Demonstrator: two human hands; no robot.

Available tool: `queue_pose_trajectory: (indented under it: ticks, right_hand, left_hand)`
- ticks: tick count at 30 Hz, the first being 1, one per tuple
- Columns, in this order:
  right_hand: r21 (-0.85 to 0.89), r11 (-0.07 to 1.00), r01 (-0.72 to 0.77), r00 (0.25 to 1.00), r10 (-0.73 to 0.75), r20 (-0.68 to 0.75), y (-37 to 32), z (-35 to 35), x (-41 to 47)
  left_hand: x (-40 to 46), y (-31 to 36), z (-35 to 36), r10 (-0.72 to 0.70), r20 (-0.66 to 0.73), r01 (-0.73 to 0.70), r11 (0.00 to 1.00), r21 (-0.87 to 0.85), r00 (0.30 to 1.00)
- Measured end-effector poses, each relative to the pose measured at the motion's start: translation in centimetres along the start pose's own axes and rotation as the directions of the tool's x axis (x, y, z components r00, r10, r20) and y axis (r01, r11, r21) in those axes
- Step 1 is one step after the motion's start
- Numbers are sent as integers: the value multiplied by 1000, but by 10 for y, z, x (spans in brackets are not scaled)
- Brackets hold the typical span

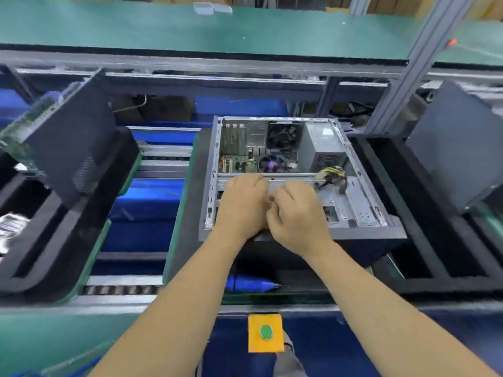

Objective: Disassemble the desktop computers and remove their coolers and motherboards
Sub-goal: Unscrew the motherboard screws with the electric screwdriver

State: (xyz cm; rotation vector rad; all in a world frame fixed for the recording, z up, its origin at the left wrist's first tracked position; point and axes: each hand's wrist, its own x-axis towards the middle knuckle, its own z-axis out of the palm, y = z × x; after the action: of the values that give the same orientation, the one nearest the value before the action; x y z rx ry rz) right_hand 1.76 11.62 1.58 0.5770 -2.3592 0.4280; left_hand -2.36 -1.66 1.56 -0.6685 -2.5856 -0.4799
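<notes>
An open grey desktop case lies flat on a black tray in front of me. Inside it I see a green motherboard, a round CPU cooler, a black rear fan and a grey power supply with a yellow-black cable bundle. My left hand and my right hand lie side by side on the metal drive cage at the case's near end, fingers curled over its crossbar. What the fingers hold is hidden.
A blue electric screwdriver lies on the tray below the case. Other black computer cases stand on trays at the left and right. A yellow box with a green button sits at the near edge. Conveyor rollers run between trays.
</notes>
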Motion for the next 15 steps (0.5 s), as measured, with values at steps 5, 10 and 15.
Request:
queue_pose_trajectory:
  ticks: [5, 10, 15]
  right_hand:
    - [55, 973, 224, 974, -225, 4, -28, 0, -58]
    - [61, 990, 130, 921, -143, 362, -48, 22, -84]
    - [-183, 978, 100, 661, 72, 747, -67, 66, -116]
  left_hand:
    - [-64, -3, -6, 345, -312, -351, 935, 38, 885]
    - [-102, -14, -3, 304, -225, -289, 952, 97, 926]
    - [-124, -7, 5, 386, -89, -381, 922, 64, 918]
